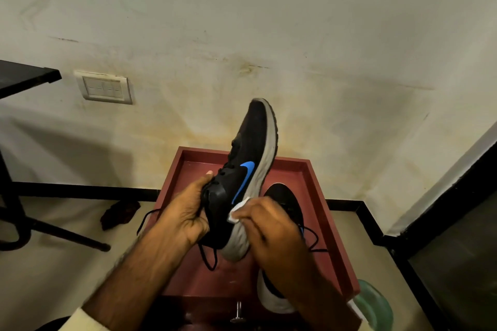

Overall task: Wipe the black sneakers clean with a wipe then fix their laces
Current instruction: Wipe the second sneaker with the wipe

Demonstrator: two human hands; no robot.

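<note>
I hold a black sneaker (248, 150) with a blue swoosh and grey sole up in the air, toe pointing away. My left hand (188, 212) grips it round the collar and heel. My right hand (271, 231) pinches a small white wipe (238, 209) and presses it against the grey sole near the heel. Loose black laces (208, 258) dangle below the shoe. The second black sneaker (285, 196) lies on the red-brown tray table (317, 196), partly hidden behind my right forearm.
A stained wall with a switch plate (105, 87) rises behind the table. A dark cloth (118, 213) lies on the floor at left, near a black table and its leg (53, 231). A green object (376, 303) sits at lower right.
</note>
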